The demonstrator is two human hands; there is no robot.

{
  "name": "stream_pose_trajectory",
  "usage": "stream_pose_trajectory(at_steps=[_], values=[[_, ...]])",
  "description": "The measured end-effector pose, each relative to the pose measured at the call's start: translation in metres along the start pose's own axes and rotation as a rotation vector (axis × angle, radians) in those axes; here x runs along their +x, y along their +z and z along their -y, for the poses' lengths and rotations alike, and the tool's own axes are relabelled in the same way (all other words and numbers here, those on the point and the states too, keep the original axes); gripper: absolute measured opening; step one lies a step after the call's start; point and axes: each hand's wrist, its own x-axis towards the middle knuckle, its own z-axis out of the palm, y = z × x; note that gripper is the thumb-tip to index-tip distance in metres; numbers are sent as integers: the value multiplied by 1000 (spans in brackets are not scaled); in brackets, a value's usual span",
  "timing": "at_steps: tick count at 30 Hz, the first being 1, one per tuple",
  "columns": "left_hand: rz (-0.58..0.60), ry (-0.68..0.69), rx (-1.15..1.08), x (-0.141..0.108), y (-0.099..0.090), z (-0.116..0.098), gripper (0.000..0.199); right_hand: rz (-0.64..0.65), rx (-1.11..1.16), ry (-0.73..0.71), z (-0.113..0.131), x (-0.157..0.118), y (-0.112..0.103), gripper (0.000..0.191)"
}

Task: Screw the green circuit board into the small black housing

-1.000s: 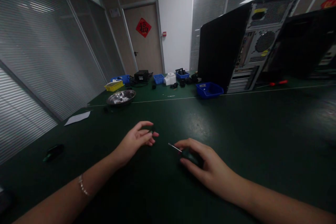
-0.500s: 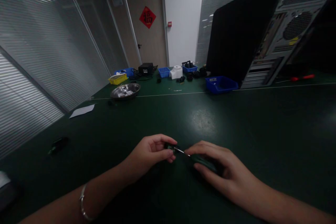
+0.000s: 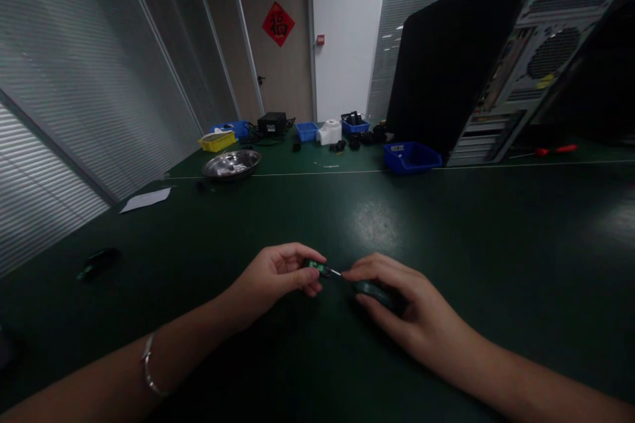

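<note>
My left hand [image 3: 285, 272] pinches a small green circuit board [image 3: 317, 267] with dark parts between thumb and fingers. From the right, the thin metal shaft of a screwdriver [image 3: 373, 292] reaches the board's dark end; whether its tip sits on a screw is too small to see. My right hand [image 3: 404, 297] is wrapped around the dark green handle, fingers on top and thumb below. Both hands are just above the dark green table [image 3: 278, 218]. Over to the left lies a dark piece with green on it [image 3: 99, 263].
A steel dish [image 3: 231, 165] with small pieces and a white paper [image 3: 145, 199] are at the left. Behind stand a yellow tray [image 3: 217, 141], a blue bin [image 3: 411, 158], a white device [image 3: 329, 133] and a large computer case [image 3: 461, 66]. A red-handled tool [image 3: 555, 150] lies far right.
The view has shifted slightly, and both hands appear a little higher and further left. The board's green face shows more clearly. Both grips are kept, with the shaft still at the board.
</note>
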Motion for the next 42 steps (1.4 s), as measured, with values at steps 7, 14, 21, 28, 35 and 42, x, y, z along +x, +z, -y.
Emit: stream_pose_trajectory(at_steps=[7,14,21,28,35,42], values=[[20,16,7,-1,2,1,23,18,21,8,0,-2,-1,25],[82,60,52,-3,4,5,27,41,21,17,2,1,-2,24],[103,39,16,-4,4,2,24,68,61,-2,4,3,-4,21],[127,75,-80,-4,5,6,21,73,78,10,3,2,-1,24],[140,66,-74,-5,6,3,22,89,114,12,3,0,-3,25],[169,75,-116,-6,6,2,18,81,159,1,4,2,-2,25]])
